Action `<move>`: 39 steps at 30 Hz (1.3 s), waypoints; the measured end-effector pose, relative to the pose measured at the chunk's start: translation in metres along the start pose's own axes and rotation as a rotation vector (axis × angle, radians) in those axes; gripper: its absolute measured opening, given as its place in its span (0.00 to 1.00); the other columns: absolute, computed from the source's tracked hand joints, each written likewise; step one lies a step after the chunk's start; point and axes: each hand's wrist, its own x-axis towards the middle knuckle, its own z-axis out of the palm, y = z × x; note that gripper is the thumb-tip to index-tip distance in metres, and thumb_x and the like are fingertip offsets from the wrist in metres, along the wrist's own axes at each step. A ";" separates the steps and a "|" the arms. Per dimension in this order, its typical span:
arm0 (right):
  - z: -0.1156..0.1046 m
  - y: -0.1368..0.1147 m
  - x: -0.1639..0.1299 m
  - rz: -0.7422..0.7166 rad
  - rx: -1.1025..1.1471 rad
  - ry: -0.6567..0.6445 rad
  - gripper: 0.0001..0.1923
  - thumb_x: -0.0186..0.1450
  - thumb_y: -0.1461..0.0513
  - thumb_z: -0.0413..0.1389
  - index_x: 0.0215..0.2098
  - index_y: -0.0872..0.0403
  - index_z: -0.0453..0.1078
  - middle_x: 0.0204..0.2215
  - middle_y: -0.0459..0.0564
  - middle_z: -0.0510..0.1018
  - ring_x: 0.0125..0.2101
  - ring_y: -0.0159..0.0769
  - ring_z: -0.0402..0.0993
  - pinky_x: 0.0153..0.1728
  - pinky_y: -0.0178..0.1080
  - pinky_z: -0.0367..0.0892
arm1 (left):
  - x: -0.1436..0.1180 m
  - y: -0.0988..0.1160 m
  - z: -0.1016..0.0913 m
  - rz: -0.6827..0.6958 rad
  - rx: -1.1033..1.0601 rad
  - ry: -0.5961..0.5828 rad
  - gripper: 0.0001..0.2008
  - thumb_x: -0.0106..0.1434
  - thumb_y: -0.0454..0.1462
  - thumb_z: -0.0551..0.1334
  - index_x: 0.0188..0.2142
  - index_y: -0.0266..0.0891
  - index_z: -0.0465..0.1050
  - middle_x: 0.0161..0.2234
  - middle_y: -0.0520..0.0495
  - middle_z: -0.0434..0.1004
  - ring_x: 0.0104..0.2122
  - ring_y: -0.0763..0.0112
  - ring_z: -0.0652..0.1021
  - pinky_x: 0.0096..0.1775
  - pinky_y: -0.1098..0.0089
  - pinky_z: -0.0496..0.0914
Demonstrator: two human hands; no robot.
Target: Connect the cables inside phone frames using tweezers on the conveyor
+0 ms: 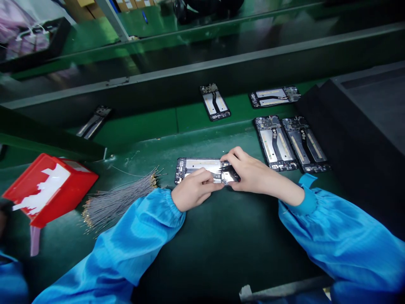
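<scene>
**A:** Where are your hands right now?

**B:** Both of yours sit on the opened phone frame (202, 169) lying flat on the green surface (221, 236), straight in front of you. Your left hand (193, 190) rests on its near edge, fingers curled in, thumb and forefinger pressing down on the middle of the frame.

**A:** And the right one?

**B:** Your right hand (249, 171) covers the frame's right end. Its grip is pinched together on a dark, thin tool (228, 169), whose tip meets the frame just beside your left fingertips. Whether your left grip actually pinches anything small, I cannot tell; the fingers are closed against the frame.

**A:** What lies around you?

**B:** To your left, a bundle of thin grey wires (122, 200) with gold ends fans out on the surface, near the frame but not touching it. Further left stands a tilted red bin (47, 188). To your right, two more frames (291, 143) lie side by side, touching, against a black foam block (354, 139). Beyond them, on the lighter green strip, there are two others (215, 101) well apart, and one more far left (95, 121).
</scene>
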 end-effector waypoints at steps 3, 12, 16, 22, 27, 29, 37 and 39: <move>-0.002 0.000 0.001 -0.008 -0.004 -0.011 0.25 0.50 0.63 0.56 0.47 0.52 0.57 0.40 0.51 0.61 0.32 0.37 0.66 0.32 0.40 0.65 | -0.001 -0.001 0.001 0.000 0.011 -0.004 0.15 0.63 0.32 0.49 0.44 0.40 0.71 0.29 0.48 0.64 0.30 0.72 0.65 0.34 0.73 0.65; 0.002 -0.003 0.004 -0.004 -0.099 0.056 0.22 0.51 0.59 0.57 0.43 0.52 0.58 0.38 0.51 0.61 0.28 0.34 0.64 0.29 0.39 0.63 | 0.000 -0.001 0.000 0.007 -0.004 -0.002 0.15 0.63 0.32 0.48 0.42 0.38 0.71 0.29 0.46 0.66 0.31 0.71 0.66 0.35 0.71 0.66; 0.002 -0.005 0.006 0.015 -0.151 0.037 0.22 0.51 0.57 0.57 0.43 0.52 0.58 0.37 0.50 0.62 0.26 0.33 0.63 0.27 0.38 0.62 | 0.002 0.001 -0.002 -0.052 -0.118 0.044 0.13 0.62 0.31 0.48 0.39 0.35 0.71 0.30 0.46 0.68 0.32 0.71 0.68 0.36 0.71 0.66; -0.001 -0.001 0.009 0.016 -0.121 0.018 0.24 0.50 0.55 0.59 0.42 0.51 0.57 0.37 0.48 0.61 0.24 0.31 0.63 0.25 0.36 0.61 | 0.004 0.002 -0.003 -0.058 -0.202 0.063 0.11 0.61 0.31 0.50 0.35 0.35 0.71 0.30 0.45 0.69 0.32 0.71 0.69 0.35 0.71 0.66; -0.005 -0.012 0.013 0.065 -0.221 -0.018 0.23 0.49 0.56 0.58 0.41 0.52 0.58 0.36 0.49 0.61 0.23 0.31 0.62 0.22 0.35 0.57 | 0.004 0.003 -0.003 -0.055 -0.190 0.061 0.11 0.61 0.31 0.50 0.34 0.36 0.71 0.29 0.46 0.70 0.31 0.71 0.69 0.35 0.71 0.66; -0.006 -0.018 0.015 0.090 -0.266 -0.039 0.23 0.49 0.57 0.58 0.41 0.53 0.58 0.36 0.51 0.61 0.24 0.32 0.62 0.20 0.35 0.55 | 0.004 0.002 -0.003 -0.051 -0.187 0.059 0.11 0.61 0.31 0.50 0.34 0.36 0.71 0.29 0.46 0.70 0.31 0.71 0.69 0.35 0.71 0.66; 0.001 -0.003 0.013 -0.113 -0.072 -0.014 0.19 0.55 0.58 0.56 0.43 0.53 0.58 0.39 0.50 0.61 0.28 0.31 0.64 0.29 0.35 0.63 | 0.004 0.003 0.002 -0.113 -0.176 0.123 0.09 0.60 0.30 0.51 0.33 0.35 0.70 0.29 0.46 0.69 0.31 0.71 0.69 0.36 0.71 0.66; 0.001 0.002 0.012 -0.136 -0.084 -0.005 0.19 0.56 0.57 0.56 0.44 0.53 0.58 0.40 0.51 0.61 0.30 0.32 0.65 0.30 0.36 0.64 | 0.005 0.003 0.004 -0.143 -0.163 0.130 0.09 0.60 0.31 0.51 0.33 0.36 0.70 0.29 0.47 0.69 0.31 0.71 0.69 0.36 0.71 0.65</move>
